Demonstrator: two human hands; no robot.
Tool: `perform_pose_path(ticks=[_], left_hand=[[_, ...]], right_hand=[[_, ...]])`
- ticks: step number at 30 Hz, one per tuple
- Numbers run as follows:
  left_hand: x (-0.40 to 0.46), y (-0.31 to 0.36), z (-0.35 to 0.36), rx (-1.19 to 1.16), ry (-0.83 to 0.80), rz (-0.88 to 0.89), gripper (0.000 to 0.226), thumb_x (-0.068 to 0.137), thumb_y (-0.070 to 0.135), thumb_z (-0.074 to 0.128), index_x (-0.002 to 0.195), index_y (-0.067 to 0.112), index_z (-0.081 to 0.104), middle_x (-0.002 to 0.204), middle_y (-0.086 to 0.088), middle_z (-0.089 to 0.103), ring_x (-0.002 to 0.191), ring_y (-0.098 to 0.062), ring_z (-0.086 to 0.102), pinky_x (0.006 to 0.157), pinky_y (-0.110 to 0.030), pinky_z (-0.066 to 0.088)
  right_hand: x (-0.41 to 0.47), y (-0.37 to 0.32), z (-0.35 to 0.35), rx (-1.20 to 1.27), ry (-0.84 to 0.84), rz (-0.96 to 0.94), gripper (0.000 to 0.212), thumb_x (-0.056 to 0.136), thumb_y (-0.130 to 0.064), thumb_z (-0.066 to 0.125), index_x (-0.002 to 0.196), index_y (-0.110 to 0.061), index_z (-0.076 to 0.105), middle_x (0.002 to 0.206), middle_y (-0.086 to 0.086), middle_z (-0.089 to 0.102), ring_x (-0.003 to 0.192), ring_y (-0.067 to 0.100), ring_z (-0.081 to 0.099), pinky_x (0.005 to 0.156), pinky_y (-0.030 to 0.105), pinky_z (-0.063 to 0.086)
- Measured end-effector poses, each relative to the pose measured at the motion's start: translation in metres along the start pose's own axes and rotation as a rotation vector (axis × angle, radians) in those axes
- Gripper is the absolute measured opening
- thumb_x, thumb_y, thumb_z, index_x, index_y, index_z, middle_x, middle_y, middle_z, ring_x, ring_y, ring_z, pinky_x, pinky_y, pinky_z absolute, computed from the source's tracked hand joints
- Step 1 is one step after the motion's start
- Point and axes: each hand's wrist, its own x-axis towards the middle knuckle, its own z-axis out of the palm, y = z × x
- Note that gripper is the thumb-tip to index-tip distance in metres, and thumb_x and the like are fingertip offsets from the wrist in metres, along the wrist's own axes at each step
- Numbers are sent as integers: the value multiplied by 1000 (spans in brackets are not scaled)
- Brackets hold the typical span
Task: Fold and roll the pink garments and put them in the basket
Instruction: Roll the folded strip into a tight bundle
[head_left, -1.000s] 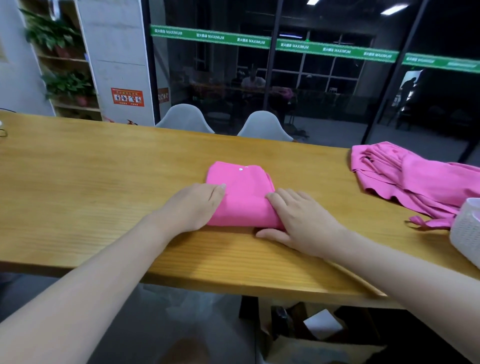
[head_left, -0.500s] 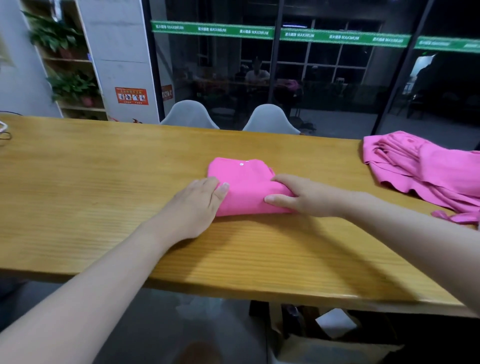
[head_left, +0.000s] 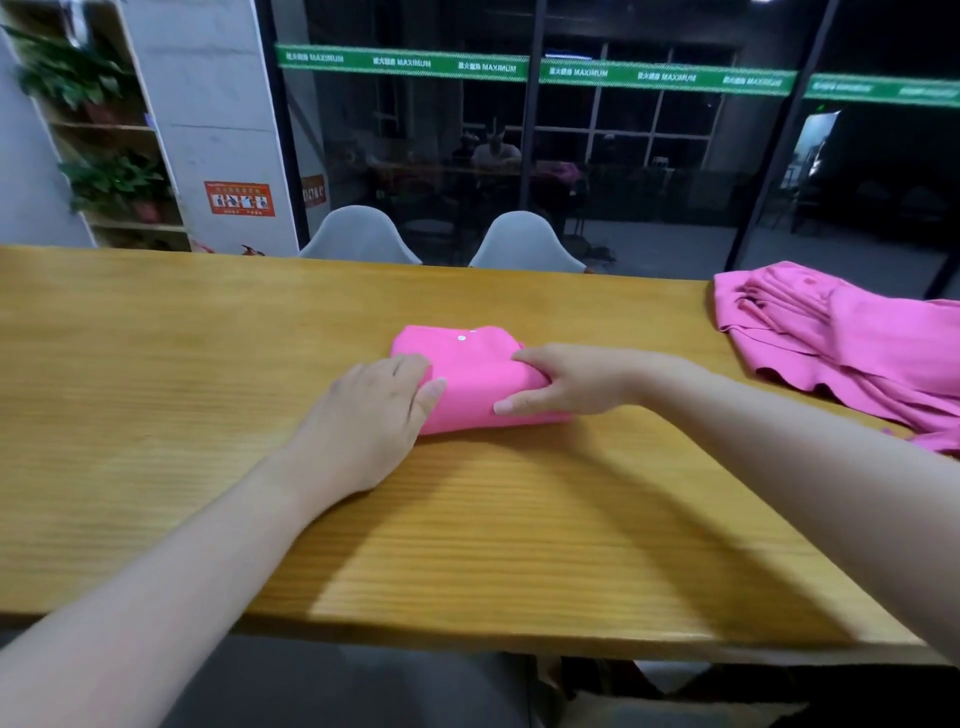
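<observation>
A folded bright pink garment with small white snaps lies on the wooden table, near its middle. My left hand rests against the bundle's left end, fingers fairly straight and the thumb tip lying on the cloth. From the right, my right hand grips the other end, fingers over the top and the thumb along the near side. A second pink garment lies loose and crumpled at the table's right end. No basket is in view.
Two grey chair backs stand behind the table's far edge, before a dark glass wall. A shelf with potted plants is at the far left. The table's near edge runs just below my forearms.
My right hand turned from lying flat on the bundle to gripping its right end. The view tilted up and left, so the white basket at the right edge dropped out of sight.
</observation>
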Motion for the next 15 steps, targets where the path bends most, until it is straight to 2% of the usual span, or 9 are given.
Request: perform_pose_path(ticks=[2,4,6,8,9,10,11,12,15], left_hand=[[11,-8,3,-115,-63,-75,52,103,60,14,95,22,48,92,-1,59,89,-28,57,80,-45,44],[19,-17,5,-344,-162,-147,55,100,67,16,90,20,44,89,-1,59,85,-23,55,79,-42,43],[25,-21,11,-514,-207,-193,45,100,68,20,90,28,38,94,13,50,83,-6,46,80,-23,38],[27,-23,13,-570,-198,-206,33,104,60,24,92,33,37,93,16,41,79,-1,38,77,-14,35],[29,-24,14,-552,-171,-175,42,104,61,23,90,26,40,94,12,47,81,-8,42,81,-16,38],[30,-25,14,-506,-137,-126,55,101,65,19,90,18,46,94,6,53,86,-15,46,87,-24,41],[30,-24,11,-425,-112,-66,62,98,67,14,92,17,50,94,3,55,90,-18,48,92,-36,41],[29,-25,12,-327,-82,-2,64,97,68,11,97,20,54,98,4,57,94,-18,49,93,-41,39],[28,-23,12,54,24,153,77,100,68,8,130,15,56,122,-3,63,114,-25,57,95,-40,35]], right_hand=[[4,-1,2,-9,25,2,63,79,-84,55,115,-32,58,108,-9,63,98,16,60,95,41,49],[1,4,16,-126,197,-11,69,86,-78,51,136,-31,50,121,-6,54,107,19,54,98,36,42],[-4,10,35,-276,437,-73,77,87,-78,45,144,-26,44,127,-2,49,111,21,50,98,37,38],[-3,19,47,-349,513,-150,83,85,-81,44,143,-22,43,128,-1,50,114,21,50,99,39,38],[-1,23,47,-354,510,-173,83,84,-81,45,141,-21,44,126,-2,52,113,20,51,96,37,38],[3,28,43,-356,495,-201,81,84,-82,47,136,-20,47,123,-3,54,110,18,52,93,35,36],[6,29,38,-349,473,-232,76,84,-80,49,131,-20,50,118,-4,56,106,16,52,89,33,35],[9,29,32,-316,438,-253,70,85,-78,53,124,-20,52,113,-6,58,100,15,52,86,32,35],[25,31,14,-126,256,-217,63,82,-80,55,104,-22,56,96,-5,63,86,17,57,79,40,48]])
